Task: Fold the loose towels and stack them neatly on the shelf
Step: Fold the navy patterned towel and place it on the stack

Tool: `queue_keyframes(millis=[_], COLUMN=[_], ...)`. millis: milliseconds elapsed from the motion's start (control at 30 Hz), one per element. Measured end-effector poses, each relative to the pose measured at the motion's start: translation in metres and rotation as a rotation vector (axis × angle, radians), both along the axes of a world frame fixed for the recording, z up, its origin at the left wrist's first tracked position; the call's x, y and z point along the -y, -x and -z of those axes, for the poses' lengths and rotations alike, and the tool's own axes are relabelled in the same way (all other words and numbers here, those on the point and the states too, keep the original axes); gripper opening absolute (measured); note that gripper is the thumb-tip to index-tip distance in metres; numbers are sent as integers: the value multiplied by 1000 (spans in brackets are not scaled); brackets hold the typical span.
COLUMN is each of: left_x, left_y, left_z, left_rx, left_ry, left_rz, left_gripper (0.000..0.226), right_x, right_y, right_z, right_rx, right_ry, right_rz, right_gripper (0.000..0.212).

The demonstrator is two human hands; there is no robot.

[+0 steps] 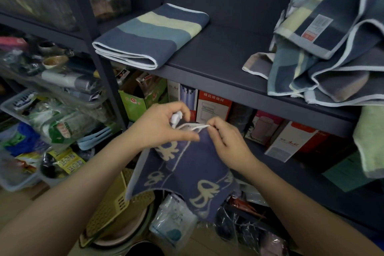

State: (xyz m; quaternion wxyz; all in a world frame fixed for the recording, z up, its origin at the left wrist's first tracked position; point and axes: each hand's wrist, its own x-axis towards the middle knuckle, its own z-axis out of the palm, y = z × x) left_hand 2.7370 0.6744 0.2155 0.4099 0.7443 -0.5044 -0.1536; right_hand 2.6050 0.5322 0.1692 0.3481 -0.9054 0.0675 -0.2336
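Two hands hold a dark blue patterned towel [182,174] in the air below the shelf [228,52]: the left hand [162,127] pinches its white-edged top corner, the right hand [226,141] pinches the same edge just beside it. Farther back on the shelf, a folded striped towel [151,35] lies left; a loose towel heap [328,52] sits right.

A folded towel [149,35] lies on the left end of the shelf [224,64], well apart from a heap of loose towels [324,58] on its right end. Before and below the shelf, both hands hold another towel [187,172] between them, left hand [162,124] beside right hand [226,141]. Boxes [214,106] stand under the shelf, behind the hands.
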Motion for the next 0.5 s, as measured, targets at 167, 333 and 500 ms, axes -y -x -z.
queue_keyframes(millis=[167,333,500], left_x=[8,11,11], left_y=[4,0,0], left_z=[0,5,10], left_rx=[383,241,324], left_ry=[-398,-278,-372], left_rz=[17,-75,-12], left_gripper=[44,19,19], right_x=[10,10,13], right_y=[1,4,6], right_z=[4,6,7], right_rx=[-140,-101,-122], right_ry=[181,61,59], right_rz=[-25,-77,-146], right_gripper=[15,14,14])
